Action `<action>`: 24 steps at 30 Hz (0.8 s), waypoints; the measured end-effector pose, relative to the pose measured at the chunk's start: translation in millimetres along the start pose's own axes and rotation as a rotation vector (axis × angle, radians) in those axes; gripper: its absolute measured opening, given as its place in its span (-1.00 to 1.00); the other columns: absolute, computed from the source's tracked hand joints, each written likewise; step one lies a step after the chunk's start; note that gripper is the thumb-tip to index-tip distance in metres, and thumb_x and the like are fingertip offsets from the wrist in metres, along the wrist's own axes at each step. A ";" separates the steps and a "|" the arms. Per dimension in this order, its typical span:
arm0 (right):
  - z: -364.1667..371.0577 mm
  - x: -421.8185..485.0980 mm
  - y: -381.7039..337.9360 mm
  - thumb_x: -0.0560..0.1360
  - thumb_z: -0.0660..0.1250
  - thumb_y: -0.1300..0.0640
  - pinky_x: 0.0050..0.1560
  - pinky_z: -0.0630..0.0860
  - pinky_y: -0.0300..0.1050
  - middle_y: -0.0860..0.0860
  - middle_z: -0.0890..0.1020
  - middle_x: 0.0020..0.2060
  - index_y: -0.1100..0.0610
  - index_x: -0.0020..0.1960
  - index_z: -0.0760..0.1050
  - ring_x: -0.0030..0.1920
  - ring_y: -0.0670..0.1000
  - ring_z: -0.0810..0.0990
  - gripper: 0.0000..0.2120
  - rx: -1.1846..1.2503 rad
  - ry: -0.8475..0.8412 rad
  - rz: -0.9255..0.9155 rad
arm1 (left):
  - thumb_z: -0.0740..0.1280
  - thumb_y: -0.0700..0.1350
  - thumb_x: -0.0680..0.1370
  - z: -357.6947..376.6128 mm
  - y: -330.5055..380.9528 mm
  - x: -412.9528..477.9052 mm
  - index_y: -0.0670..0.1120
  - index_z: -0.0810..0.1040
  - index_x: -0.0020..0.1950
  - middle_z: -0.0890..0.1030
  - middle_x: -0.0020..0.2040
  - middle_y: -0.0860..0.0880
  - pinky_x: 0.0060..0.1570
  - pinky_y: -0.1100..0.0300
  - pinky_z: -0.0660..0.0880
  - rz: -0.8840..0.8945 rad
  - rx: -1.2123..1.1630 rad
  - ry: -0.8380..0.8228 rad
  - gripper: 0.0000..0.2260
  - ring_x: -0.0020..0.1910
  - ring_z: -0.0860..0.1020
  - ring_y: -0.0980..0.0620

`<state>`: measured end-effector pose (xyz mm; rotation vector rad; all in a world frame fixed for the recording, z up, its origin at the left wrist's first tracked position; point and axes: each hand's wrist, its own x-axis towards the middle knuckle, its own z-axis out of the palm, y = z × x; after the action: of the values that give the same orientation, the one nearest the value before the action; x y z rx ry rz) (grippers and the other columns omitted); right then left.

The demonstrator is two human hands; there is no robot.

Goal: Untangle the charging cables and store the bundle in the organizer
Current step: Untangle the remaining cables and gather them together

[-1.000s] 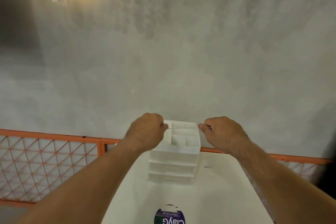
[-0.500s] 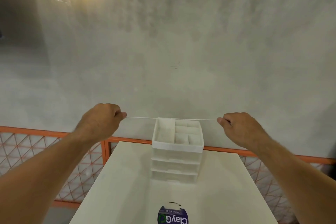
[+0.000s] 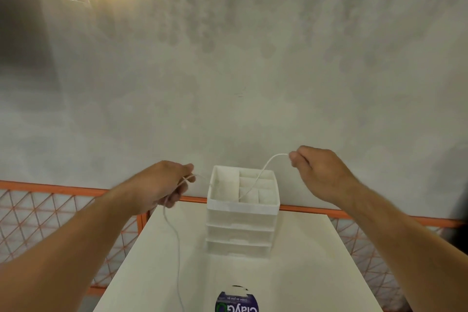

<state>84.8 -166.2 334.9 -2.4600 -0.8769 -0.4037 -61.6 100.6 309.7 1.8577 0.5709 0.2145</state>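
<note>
A thin white charging cable (image 3: 263, 167) runs slack between my two hands. My right hand (image 3: 317, 173) pinches one end, raised to the right of the organizer. My left hand (image 3: 166, 183) grips the cable to the left of the organizer, and a long tail hangs from it down to the table's front edge. The middle of the cable sags over the white organizer (image 3: 243, 208), a stack of drawers with open compartments on top. Whether the cable touches a compartment is unclear.
The organizer stands at the far side of a white table (image 3: 304, 273). A round purple-labelled container (image 3: 236, 301) sits at the front edge. An orange metal fence (image 3: 50, 208) runs behind, in front of a grey wall.
The cable was stretched taut between my widely spread hands. Both hands have since moved inward, the right a little higher, and the cable now sags over the organizer with a tail hanging from my left hand.
</note>
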 end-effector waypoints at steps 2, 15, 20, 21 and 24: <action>-2.2 -0.5 -22.4 0.64 0.07 0.01 -0.11 0.49 0.01 0.10 0.60 -0.24 0.19 -0.11 0.50 -0.19 0.12 0.55 -0.65 0.131 -0.037 -0.056 | 0.16 0.12 0.64 15.5 12.6 -3.7 -0.20 0.51 0.14 0.51 -0.35 -0.12 -0.47 0.19 0.30 -0.037 -0.186 -0.145 -0.61 -0.51 0.35 0.00; 8.0 -3.8 -40.1 0.60 0.24 0.20 -0.16 0.58 -0.18 0.02 0.63 -0.28 0.11 0.05 0.56 -0.28 -0.09 0.64 -0.87 0.733 -0.135 0.087 | 0.06 0.14 0.65 39.8 29.9 -5.6 -0.07 0.50 -0.09 0.60 -0.17 -0.04 -0.37 0.21 0.40 0.205 0.535 0.041 -0.63 -0.41 0.45 0.05; 15.5 -1.1 -49.9 0.56 0.31 0.22 -0.16 0.58 -0.10 0.03 0.67 -0.30 0.11 -0.05 0.57 -0.28 -0.05 0.68 -0.92 0.765 -0.003 0.094 | 0.09 0.22 0.62 58.6 32.0 -12.1 -0.07 0.52 -0.23 0.50 -0.29 0.15 -0.20 0.24 0.39 0.551 0.318 0.077 -0.55 -0.29 0.46 0.21; 17.7 -0.6 -51.2 0.55 0.31 0.22 -0.14 0.59 -0.07 0.04 0.67 -0.29 0.09 -0.06 0.56 -0.27 -0.05 0.69 -0.92 0.753 0.037 0.097 | 0.12 0.21 0.61 61.8 34.5 -14.4 -0.05 0.58 -0.13 0.53 -0.30 0.20 -0.19 0.29 0.41 0.548 0.248 0.035 -0.59 -0.28 0.48 0.24; 23.1 0.4 -54.5 0.55 0.32 0.22 -0.08 0.62 -0.04 0.05 0.67 -0.27 0.07 -0.09 0.56 -0.27 -0.07 0.69 -0.91 0.757 0.143 0.111 | 0.22 0.12 0.61 69.9 40.1 -17.7 -0.05 0.62 -0.07 0.41 -0.54 0.17 -0.44 0.34 0.38 0.555 0.166 -0.036 -0.70 -0.54 0.35 0.17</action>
<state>51.9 -117.0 334.9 -1.7460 -0.6651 -0.1580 -36.8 23.3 324.0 2.1467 0.0345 0.5096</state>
